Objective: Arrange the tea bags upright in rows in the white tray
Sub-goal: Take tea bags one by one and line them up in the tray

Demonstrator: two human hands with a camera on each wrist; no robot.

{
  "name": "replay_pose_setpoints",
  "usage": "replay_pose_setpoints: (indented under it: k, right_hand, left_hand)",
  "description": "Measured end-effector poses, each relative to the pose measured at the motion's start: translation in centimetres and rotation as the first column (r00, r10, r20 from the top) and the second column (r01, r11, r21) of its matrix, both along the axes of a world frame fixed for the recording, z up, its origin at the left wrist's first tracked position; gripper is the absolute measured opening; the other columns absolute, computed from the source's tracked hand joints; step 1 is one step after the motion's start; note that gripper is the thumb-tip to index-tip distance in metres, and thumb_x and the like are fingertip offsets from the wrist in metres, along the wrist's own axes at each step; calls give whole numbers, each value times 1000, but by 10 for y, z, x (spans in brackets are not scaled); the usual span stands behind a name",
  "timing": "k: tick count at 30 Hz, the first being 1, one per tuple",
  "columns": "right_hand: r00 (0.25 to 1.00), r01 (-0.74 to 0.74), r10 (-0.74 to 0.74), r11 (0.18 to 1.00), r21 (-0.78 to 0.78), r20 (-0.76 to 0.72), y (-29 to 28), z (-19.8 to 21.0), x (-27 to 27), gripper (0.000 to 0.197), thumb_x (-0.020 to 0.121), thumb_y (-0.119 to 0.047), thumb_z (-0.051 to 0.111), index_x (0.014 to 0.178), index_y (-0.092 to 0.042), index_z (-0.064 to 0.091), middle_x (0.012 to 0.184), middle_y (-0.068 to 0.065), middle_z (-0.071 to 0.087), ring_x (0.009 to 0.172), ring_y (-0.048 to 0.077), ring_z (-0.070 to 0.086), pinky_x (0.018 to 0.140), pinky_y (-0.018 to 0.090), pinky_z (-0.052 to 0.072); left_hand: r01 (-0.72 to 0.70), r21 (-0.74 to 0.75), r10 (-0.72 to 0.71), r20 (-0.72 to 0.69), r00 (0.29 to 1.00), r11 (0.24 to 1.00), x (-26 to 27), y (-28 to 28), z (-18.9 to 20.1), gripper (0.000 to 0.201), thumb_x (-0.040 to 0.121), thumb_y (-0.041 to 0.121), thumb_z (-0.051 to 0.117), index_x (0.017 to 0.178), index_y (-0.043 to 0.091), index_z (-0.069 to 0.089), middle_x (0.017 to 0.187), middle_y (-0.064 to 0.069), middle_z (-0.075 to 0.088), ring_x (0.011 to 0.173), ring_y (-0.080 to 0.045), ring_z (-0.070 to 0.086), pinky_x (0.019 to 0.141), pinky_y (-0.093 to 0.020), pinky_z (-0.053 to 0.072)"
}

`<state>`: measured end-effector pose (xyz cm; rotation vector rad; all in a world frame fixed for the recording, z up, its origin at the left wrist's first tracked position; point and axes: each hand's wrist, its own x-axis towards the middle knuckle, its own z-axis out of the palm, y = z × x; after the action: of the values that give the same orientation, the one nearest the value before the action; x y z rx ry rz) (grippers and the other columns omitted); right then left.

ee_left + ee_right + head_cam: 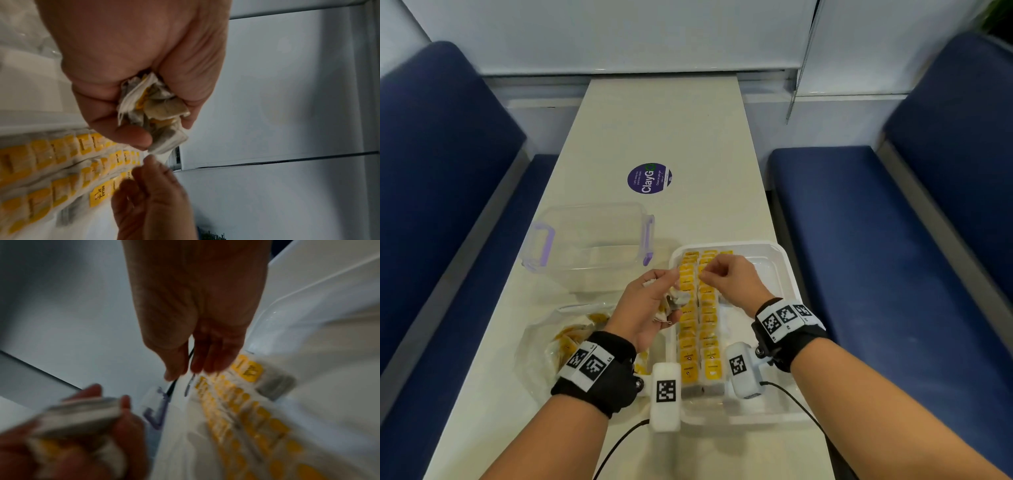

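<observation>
Lower centre of head view: left hand (650, 305) clutching bunch of tea bags (152, 110) beside tray (787, 270) rim. Right hand (726, 277) over far end of rows (698, 322), fingers loosely curled; grip on anything cannot be told. Two rows of yellow-tagged bags upright along tray's left side. Clear box (589, 240) upper left; plastic bag (551, 346) with more tea bags lower left.

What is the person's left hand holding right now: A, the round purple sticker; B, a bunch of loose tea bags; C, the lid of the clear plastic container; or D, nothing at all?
B: the left hand has its fingers curled round a crumpled bunch of white tea bags with yellow tags, held beside the white rectangular tray of upright rows.
</observation>
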<state>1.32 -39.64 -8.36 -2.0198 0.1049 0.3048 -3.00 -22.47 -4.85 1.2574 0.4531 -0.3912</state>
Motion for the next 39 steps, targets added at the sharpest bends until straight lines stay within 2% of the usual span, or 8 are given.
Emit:
replay_pose_setpoints:
  k: [3, 9, 12, 18, 24, 31, 35, 39]
  right_hand:
    - [960, -164, 225, 935, 315, -167, 13, 29, -10, 15, 87, -21, 69, 79, -13, 59, 72, 5, 63, 63, 18, 62, 63, 32, 55]
    - [937, -169, 289, 868, 467, -198, 16, 36, -15, 30, 78, 7, 72, 97, -8, 55, 69, 1, 56, 61, 15, 62, 64, 30, 59]
    - [944, -170, 282, 863, 475, -174, 15, 35, -15, 31, 78, 7, 71, 102, -7, 57, 63, -6, 61, 60, 13, 61, 62, 27, 55]
    - [971, -172, 227, 887, 428, -79, 8, 38, -14, 23, 78, 1, 74, 70, -18, 65, 66, 2, 61, 62, 15, 56, 64, 29, 52]
    - [989, -116, 144, 894, 432, -33, 0, 35, -12, 30, 77, -6, 76, 91, 15, 60, 92, 16, 63, 86, 23, 61, 85, 38, 51]
    - [993, -121, 105, 899, 421, 62, 0, 39, -13, 23, 78, 1, 73, 64, -8, 57, 101, 6, 67, 98, 18, 64, 88, 35, 51]
    - [985, -169, 138, 859, 482, 101, 2, 43, -17, 22, 80, 8, 68, 67, -5, 55, 83, 4, 67, 80, 20, 65, 78, 33, 55]
    - [983, -143, 106, 954, 265, 148, 1, 48, -12, 24, 78, 2, 74, 66, -8, 55, 68, 13, 61, 65, 22, 63, 69, 39, 56]
  left_hand:
    - [-2, 1, 2, 34, 999, 1000, 0, -2, 1, 12, 92, 26, 66, 89, 16, 63, 78, -4, 62, 66, -19, 55, 57, -28, 49]
    - [-15, 40, 9, 157, 988, 999, -2, -4, 7, 7, 93, 24, 64, 98, 20, 64, 89, -4, 67, 74, -25, 58, 70, -34, 49]
    - [-27, 24, 22, 174, 985, 999, -3, -1, 5, 15, 88, 23, 67, 103, 19, 63, 93, -10, 64, 77, -26, 58, 72, -33, 51]
    - [-2, 131, -19, 160, 987, 991, -3, 4, -1, 12, 83, 9, 75, 80, 15, 65, 83, -7, 61, 75, -20, 58, 65, -31, 48]
    - [11, 148, -37, 178, 983, 989, -3, 1, -1, 13, 84, 8, 75, 77, 12, 64, 77, -9, 56, 71, -20, 53, 61, -29, 45]
    - [47, 209, -92, 209, 974, 977, -3, -5, 0, 9, 85, 9, 74, 90, 16, 73, 83, -9, 58, 75, -23, 51, 61, -30, 42]
    - [152, 192, -188, 185, 965, 970, -6, -8, 4, 17, 90, 12, 68, 100, -2, 68, 84, -13, 72, 66, -18, 52, 58, -28, 38]
    - [134, 215, -172, 170, 970, 967, -5, -7, 1, 8, 87, 13, 72, 90, 6, 70, 68, -5, 61, 63, -20, 43, 57, -29, 36]
